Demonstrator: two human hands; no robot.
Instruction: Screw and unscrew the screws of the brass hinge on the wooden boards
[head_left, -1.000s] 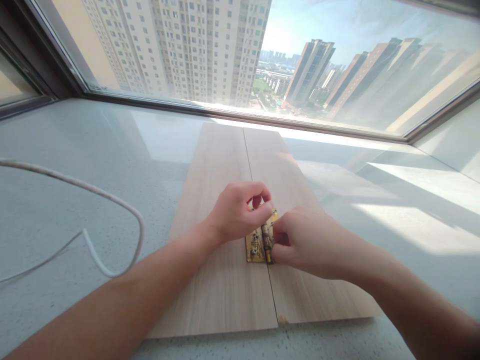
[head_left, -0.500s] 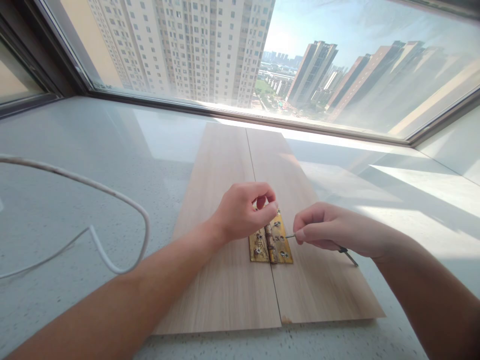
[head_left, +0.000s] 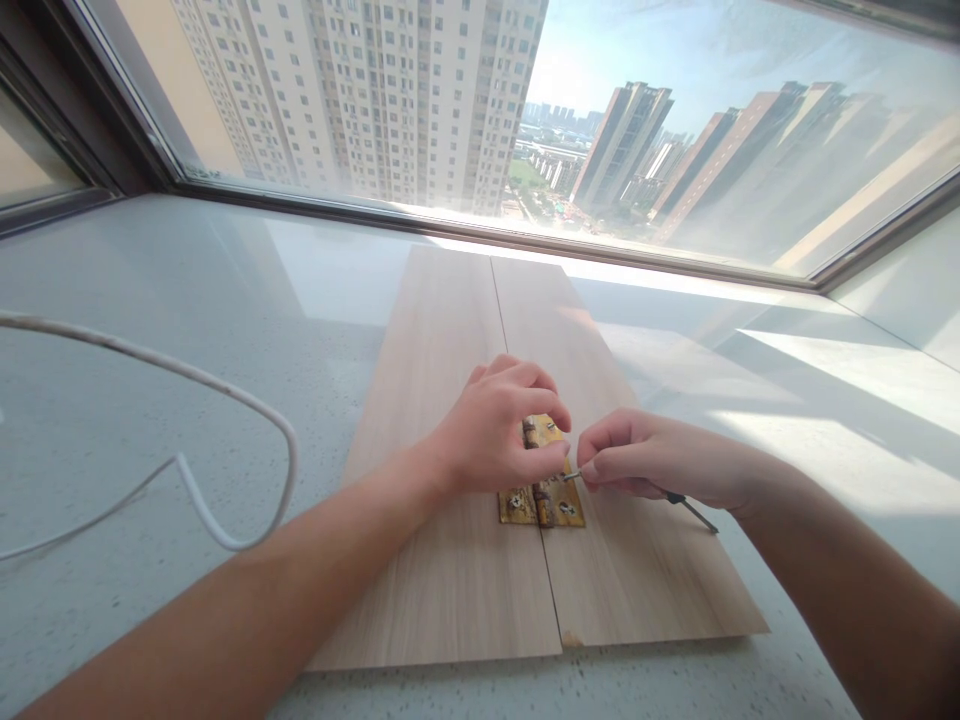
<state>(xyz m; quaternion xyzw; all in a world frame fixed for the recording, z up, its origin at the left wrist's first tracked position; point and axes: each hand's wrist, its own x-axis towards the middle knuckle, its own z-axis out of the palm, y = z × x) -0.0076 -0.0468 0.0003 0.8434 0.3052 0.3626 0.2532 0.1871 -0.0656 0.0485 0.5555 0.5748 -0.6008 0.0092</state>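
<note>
A worn brass hinge point(head_left: 572, 508) lies across the seam between two light wooden boards point(head_left: 450, 580), with screws in its holes. My left hand point(head_left: 506, 425) hovers over the hinge and hides much of it. Its thumb and index finger are apart, with nothing visible between them. My right hand point(head_left: 645, 455) is closed beside the right leaf. From the back of that hand sticks the dark-collared metal shaft of a screwdriver point(head_left: 701, 517). A small metal tip point(head_left: 573, 475) shows at its fingertips over the leaf; whether it belongs to the screwdriver or is a separate screw, I cannot tell.
The boards rest on a speckled white sill point(head_left: 187, 430). A white cable point(head_left: 289, 450) loops in from the left. Behind the boards runs a dark window frame point(head_left: 480, 235). The near end of the right board has a chipped spot point(head_left: 572, 638).
My left hand has shifted slightly right, and its thumb and index finger have spread apart. My right hand has moved a little left, bringing the metal tip further over the hinge leaf.
</note>
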